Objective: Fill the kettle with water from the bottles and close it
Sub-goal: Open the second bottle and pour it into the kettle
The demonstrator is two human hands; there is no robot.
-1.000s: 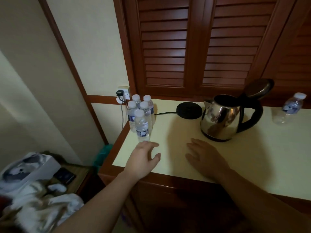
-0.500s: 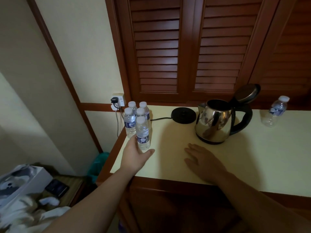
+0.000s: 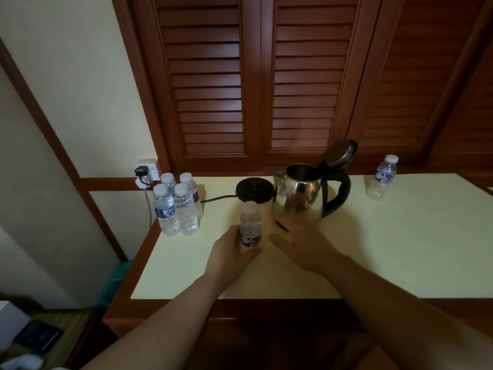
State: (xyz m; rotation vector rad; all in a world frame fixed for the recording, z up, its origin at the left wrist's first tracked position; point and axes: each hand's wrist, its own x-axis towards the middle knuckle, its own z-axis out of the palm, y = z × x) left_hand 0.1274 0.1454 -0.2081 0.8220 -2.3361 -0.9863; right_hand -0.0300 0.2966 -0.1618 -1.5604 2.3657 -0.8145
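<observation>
A cream-topped wooden counter (image 3: 373, 249) is seen from above, with louvred wooden doors (image 3: 253, 76) behind it. A small capped water bottle (image 3: 250, 227) is gripped upright around its lower half by the left hand (image 3: 230, 256), just in front of the black kettle base (image 3: 254, 189). The right hand (image 3: 301, 243) is held open and flat, fingers spread, close beside the bottle and just in front of the steel kettle (image 3: 301, 194). The kettle stands on the counter beside its base (not on it), with its lid (image 3: 340, 153) tipped up and open. Four more capped bottles (image 3: 177, 204) are clustered at the counter's left rear near a wall socket (image 3: 148, 170). One further bottle (image 3: 382, 177) stands apart at the far right.
</observation>
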